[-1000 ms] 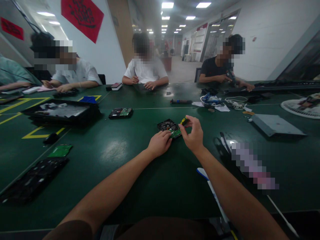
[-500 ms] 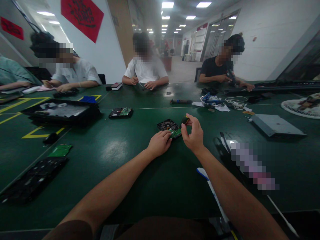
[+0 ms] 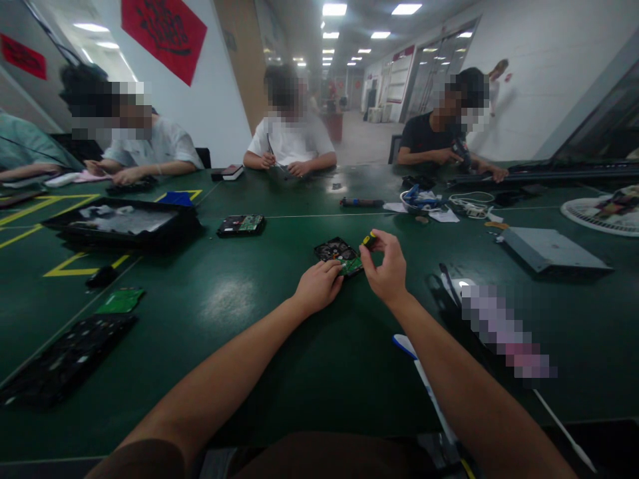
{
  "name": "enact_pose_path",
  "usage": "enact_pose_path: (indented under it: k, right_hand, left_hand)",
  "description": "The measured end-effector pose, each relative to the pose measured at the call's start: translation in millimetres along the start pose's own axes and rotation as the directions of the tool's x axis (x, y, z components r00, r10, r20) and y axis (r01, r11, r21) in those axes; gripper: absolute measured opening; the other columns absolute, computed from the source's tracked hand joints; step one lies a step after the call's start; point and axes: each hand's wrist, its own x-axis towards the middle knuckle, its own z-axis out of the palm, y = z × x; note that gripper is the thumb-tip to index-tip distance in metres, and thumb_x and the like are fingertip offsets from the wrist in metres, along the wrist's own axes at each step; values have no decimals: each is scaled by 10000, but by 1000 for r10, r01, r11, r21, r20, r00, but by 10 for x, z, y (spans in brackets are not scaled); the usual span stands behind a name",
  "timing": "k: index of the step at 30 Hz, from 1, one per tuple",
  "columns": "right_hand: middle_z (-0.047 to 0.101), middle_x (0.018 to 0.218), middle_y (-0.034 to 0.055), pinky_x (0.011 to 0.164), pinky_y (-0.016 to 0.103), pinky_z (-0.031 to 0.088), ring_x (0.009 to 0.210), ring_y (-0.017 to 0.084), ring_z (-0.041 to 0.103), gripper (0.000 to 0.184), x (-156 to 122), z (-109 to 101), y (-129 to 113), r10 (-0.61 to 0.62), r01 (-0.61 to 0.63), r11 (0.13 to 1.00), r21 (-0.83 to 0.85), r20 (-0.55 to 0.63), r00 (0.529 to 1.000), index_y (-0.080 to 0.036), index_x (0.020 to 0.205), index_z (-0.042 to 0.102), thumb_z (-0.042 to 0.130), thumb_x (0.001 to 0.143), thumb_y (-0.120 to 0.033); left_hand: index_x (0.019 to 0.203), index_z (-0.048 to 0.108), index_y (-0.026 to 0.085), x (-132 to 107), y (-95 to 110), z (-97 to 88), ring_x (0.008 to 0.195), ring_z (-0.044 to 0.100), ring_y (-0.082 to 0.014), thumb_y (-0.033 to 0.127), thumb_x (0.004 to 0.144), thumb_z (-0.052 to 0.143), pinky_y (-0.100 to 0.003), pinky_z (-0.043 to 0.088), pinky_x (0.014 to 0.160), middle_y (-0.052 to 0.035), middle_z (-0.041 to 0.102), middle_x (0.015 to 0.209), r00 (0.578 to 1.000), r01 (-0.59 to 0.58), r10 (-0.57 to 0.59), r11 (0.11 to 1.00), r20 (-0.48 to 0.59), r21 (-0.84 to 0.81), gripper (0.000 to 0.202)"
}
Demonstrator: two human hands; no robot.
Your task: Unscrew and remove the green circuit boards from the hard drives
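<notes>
A black hard drive (image 3: 334, 251) with a green circuit board (image 3: 351, 266) lies on the dark green table (image 3: 249, 319) in front of me. My left hand (image 3: 318, 286) rests on the drive's near edge with its fingers curled, pressing it down. My right hand (image 3: 385, 267) is closed on a small screwdriver (image 3: 369, 240) with a yellow and black handle, held upright over the circuit board. The screwdriver's tip is hidden behind my fingers.
A second drive (image 3: 241, 225) lies farther left, beside a black tray (image 3: 120, 223). A green board (image 3: 120, 301) and a black keyboard-like panel (image 3: 64, 359) are near left. A grey metal cover (image 3: 549, 249) and tools sit right. Three people work at the far side.
My right hand's fingers have turned the screwdriver handle slightly in place. The left hand and the drive have stayed still.
</notes>
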Motion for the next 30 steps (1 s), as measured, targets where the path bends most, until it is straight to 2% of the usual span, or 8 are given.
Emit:
enact_pose_path:
  k: [3,7,13,18,23,30]
  right_hand:
    - [618,1249,107,859,450,629,1066,256,657,455,7,-13,-8,-17,18,1000,-20,24,1000,-272,1383,505,640,948,-276]
    - [621,1265,114,883,464,624,1003,241,681,482,4,-9,1,-8,8,1000,-15,29,1000,-259,1431,462,591,967,-257]
    - [605,1265,126,846,481,636,1043,274,661,494,5,-5,22,-1,1,1000,-18,30,1000,-259,1398,482,651,938,-316]
    - [585,1329,143,871,464,637,1028,251,683,498,11,1,15,24,-26,999,33,58,998,-244,1436,432,594,968,-291]
    - [603,1272,127,846,470,642,1044,264,667,501,10,3,9,15,-15,1000,5,46,999,-257,1403,461,649,943,-323]
    - [616,1310,139,911,460,623,1057,248,695,503,4,12,7,44,-48,997,66,59,997,-237,1436,420,599,968,-271]
  left_hand:
    - [1283,623,175,-2,2,-1,1217,617,-273,298,1006,502,-433,536,1041,-104,655,1336,1000,4,-4,1000,0,0,327]
    - [1280,626,183,-3,7,-5,1222,614,-269,298,1004,505,-437,537,1039,-109,654,1337,1000,3,-3,1000,-6,-7,323]
    - [1289,621,187,4,12,-21,1217,618,-267,295,1007,501,-439,537,1038,-107,654,1336,1000,-1,1,1000,-5,-12,325]
    - [1295,622,193,7,13,-19,1210,621,-265,294,1001,513,-435,537,1038,-104,655,1336,1000,8,-8,1000,0,-9,329]
    - [1282,627,191,4,2,4,1215,619,-267,290,999,515,-438,532,1049,-101,657,1336,1000,15,-15,1000,1,-6,321]
    - [1290,622,194,1,-7,14,1225,616,-267,298,1003,514,-435,536,1044,-100,655,1339,1000,11,-11,1000,-3,-5,324]
